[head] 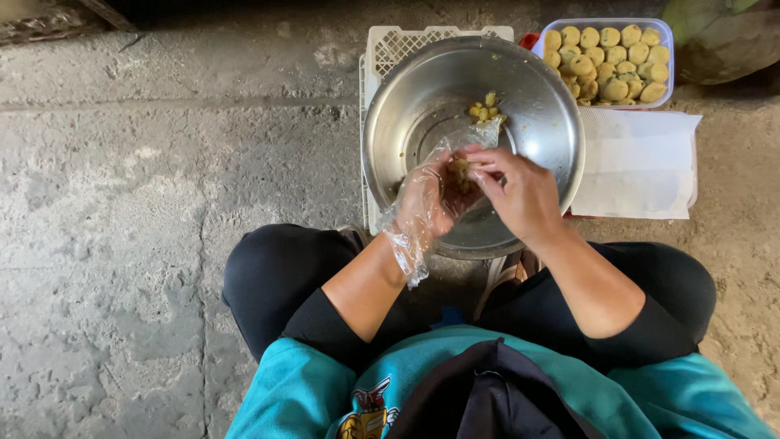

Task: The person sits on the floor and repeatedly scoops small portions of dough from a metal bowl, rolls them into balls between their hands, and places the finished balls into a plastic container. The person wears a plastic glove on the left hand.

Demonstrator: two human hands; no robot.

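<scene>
Head view: both hands' fingers (pixel 479 172) pinch a roundish dough lump (pixel 460 172), axis unclear.

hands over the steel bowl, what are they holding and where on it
A small yellowish lump of dough lies in the palm of the plastic-gloved left hand; the bare right hand pinches its top with the fingertips.

White crate (pixel 390 42), paper sheets (pixel 638 162), concrete floor (pixel 122 244).

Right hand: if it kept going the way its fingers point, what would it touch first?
The right hand points toward the gloved left hand, so it would probably meet the yellowish lump held there first, just over the steel bowl.
</scene>
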